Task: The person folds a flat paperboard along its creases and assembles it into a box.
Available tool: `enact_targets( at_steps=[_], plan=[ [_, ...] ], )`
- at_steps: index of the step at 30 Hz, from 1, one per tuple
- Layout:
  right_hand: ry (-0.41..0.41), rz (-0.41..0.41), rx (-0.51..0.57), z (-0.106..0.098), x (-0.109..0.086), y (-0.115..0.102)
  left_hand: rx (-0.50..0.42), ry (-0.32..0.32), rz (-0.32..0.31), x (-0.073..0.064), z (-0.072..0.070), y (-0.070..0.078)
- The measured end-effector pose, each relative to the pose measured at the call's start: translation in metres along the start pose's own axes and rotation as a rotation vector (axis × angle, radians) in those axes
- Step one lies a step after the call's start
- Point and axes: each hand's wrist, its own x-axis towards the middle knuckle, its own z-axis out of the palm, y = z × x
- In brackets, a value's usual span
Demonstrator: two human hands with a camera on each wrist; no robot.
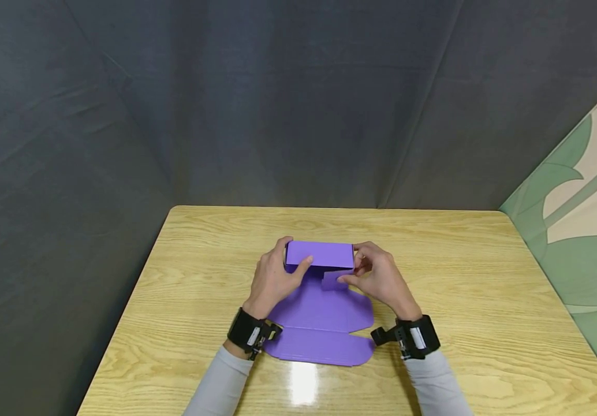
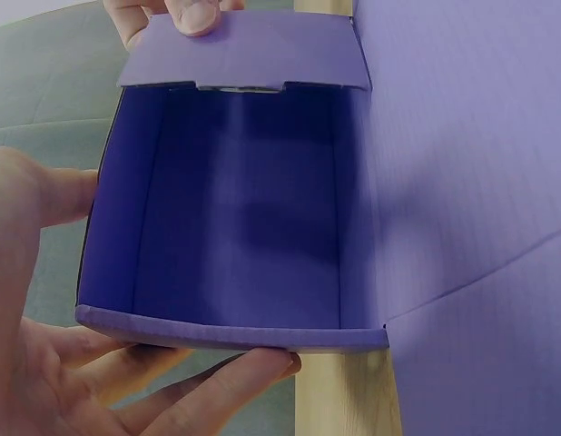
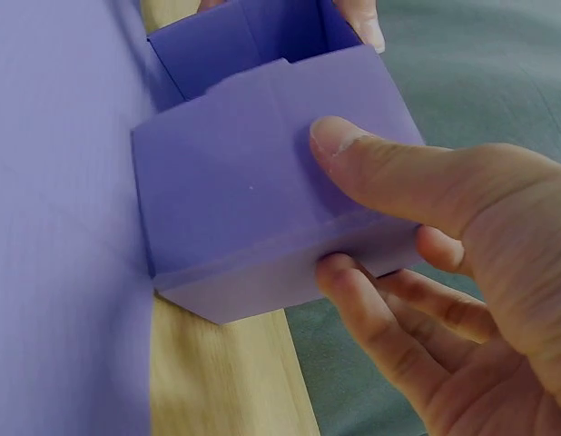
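Note:
A purple cardboard box (image 1: 320, 254) is partly folded, its hollow facing the wearer, near the middle of the table. My left hand (image 1: 275, 280) holds the box's left side, thumb on the upper panel. In the left wrist view its fingers (image 2: 217, 391) spread along the outside of that side wall. On the opposite side my right hand (image 1: 384, 280) pinches a side flap (image 3: 235, 173), thumb on its face and fingers behind the wall. The flap stands partly across the opening. The inside (image 2: 253, 218) shows bare cardboard.
The box's long lid panel (image 1: 319, 345), with rounded side tabs, lies spread toward the wearer on the wooden table (image 1: 200, 277). A dark curtain (image 1: 298, 104) hangs behind and left. Leaf-patterned fabric (image 1: 579, 254) is at the right.

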Motion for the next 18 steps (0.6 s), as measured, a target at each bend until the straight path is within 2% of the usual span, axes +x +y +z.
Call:
enact_targets(
  at_steps=[11, 18],
  plan=[
    [0.09, -0.009, -0.036, 0.009, 0.001, -0.001, -0.008, 0.011, 0.012, -0.001, 0.0, 0.0],
    [0.194, -0.029, -0.12, 0.019, 0.002, 0.0, -0.01, 0.027, 0.035, -0.001, 0.0, 0.002]
  ],
)
